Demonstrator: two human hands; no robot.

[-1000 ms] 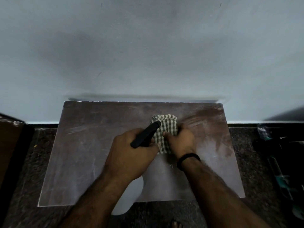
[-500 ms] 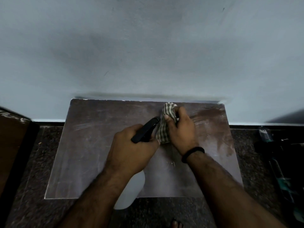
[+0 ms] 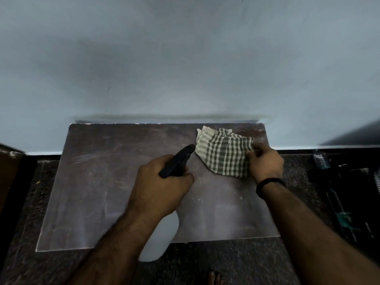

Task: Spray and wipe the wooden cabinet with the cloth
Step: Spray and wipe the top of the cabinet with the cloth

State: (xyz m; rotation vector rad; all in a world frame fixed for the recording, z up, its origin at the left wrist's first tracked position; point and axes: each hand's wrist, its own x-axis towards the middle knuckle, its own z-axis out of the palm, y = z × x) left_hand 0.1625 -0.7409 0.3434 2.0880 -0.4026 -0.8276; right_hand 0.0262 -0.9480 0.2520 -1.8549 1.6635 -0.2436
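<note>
Left hand [image 3: 162, 188] gripping spray bottle [image 3: 158, 239]; right hand [image 3: 265, 163] pinching cloth [image 3: 224, 153], now spread farther right.

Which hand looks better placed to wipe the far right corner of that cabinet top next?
Probably the right hand: it already grips the green-and-white checked cloth lying near that corner of the brown wooden cabinet top. The left hand holds the white spray bottle with black trigger head.

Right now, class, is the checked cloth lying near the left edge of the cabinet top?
No, the checked cloth lies near the cabinet top's far right corner, held by the right hand.
</note>
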